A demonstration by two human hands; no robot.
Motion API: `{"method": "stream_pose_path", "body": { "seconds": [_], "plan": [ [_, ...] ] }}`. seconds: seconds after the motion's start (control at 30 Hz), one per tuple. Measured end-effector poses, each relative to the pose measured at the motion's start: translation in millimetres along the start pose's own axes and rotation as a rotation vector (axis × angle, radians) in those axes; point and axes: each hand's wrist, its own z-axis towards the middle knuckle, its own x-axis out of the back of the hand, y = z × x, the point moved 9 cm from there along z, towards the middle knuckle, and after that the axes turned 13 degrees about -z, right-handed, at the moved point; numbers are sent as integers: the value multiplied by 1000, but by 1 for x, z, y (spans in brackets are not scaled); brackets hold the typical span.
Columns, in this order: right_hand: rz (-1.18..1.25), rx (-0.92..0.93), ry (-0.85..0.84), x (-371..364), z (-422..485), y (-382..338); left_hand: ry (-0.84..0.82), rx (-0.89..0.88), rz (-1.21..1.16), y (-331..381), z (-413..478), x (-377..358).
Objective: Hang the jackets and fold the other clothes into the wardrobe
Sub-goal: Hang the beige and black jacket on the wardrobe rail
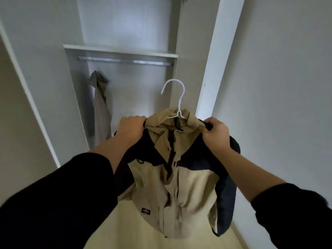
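Observation:
A beige and dark navy jacket (pixel 190 191) with a tan hood hangs on a white hanger (pixel 177 97) in front of me. My left hand (pixel 132 127) grips the jacket's left shoulder and my right hand (pixel 215 131) grips its right shoulder. The hanger's hook points up, below and in front of the metal rail (pixel 125 61) of the open white wardrobe (pixel 118 51). Another grey-beige garment (pixel 101 105) hangs at the wardrobe's left side.
A white shelf (pixel 122 50) sits just above the rail. The wardrobe's white side post (pixel 221 56) stands to the right, with a plain wall (pixel 278 87) beyond it. A white door edge (pixel 30 97) runs along the left. Pale flooring (pixel 125 221) shows below.

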Motion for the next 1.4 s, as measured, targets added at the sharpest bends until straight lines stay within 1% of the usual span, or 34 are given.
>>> {"method": "stream_pose_path", "body": {
  "seconds": [0.03, 0.07, 0.1, 0.17, 0.2, 0.3, 0.4, 0.5, 0.57, 0.63, 0.7, 0.77, 0.8, 0.83, 0.9, 1.0, 1.07, 1.13, 1.2, 1.27, 1.33, 1.4],
  "plan": [
    [-102, 106, -9, 5, 11, -22, 11, -4, 80, -6, 4, 20],
    [-216, 204, -53, 2, 18, -41, -25, -3, 126, -14, 5, 30],
    [-316, 260, -121, -6, 21, -54, -94, 2, 147, -23, 4, 33],
    [-434, 298, -227, -27, 21, -67, -251, 38, 178, -43, 3, 29],
    [-455, 309, -238, -36, 19, -74, -287, 64, 195, -53, 2, 30],
    [-444, 334, -232, -54, 26, -92, -238, 57, 249, -75, 12, 45],
    [-423, 337, -295, -70, 48, -106, -208, 86, 282, -96, 30, 55],
    [-294, 284, -331, -95, 71, -113, -237, 273, 79, -137, 54, 49],
    [-223, 227, -335, -118, 90, -113, -288, 397, -69, -165, 69, 35],
    [-210, 174, -368, -151, 113, -110, -313, 464, -194, -182, 92, 20],
    [-209, 118, -422, -194, 141, -106, -360, 527, -405, -193, 119, -5],
    [-186, 50, -497, -244, 176, -101, -422, 663, -676, -202, 144, -33],
    [-168, 7, -543, -268, 192, -98, -471, 696, -751, -205, 157, -46],
    [-142, -40, -587, -291, 208, -95, -514, 712, -778, -210, 169, -62],
    [-1, -166, -652, -335, 238, -92, -555, 736, -768, -225, 193, -84],
    [383, -476, -721, -392, 266, -95, -540, 776, -830, -253, 224, -106],
    [567, -632, -809, -429, 278, -109, -562, 777, -862, -275, 246, -119],
    [681, -682, -898, -464, 295, -130, -610, 782, -871, -298, 268, -131],
    [774, -704, -945, -491, 312, -152, -684, 764, -848, -322, 293, -137],
    [872, -699, -960, -518, 329, -175, -754, 713, -823, -347, 322, -143],
    [952, -661, -954, -544, 350, -200, -786, 661, -804, -373, 352, -144],
    [981, -631, -938, -568, 375, -224, -818, 623, -774, -397, 381, -147]
  ]
}}
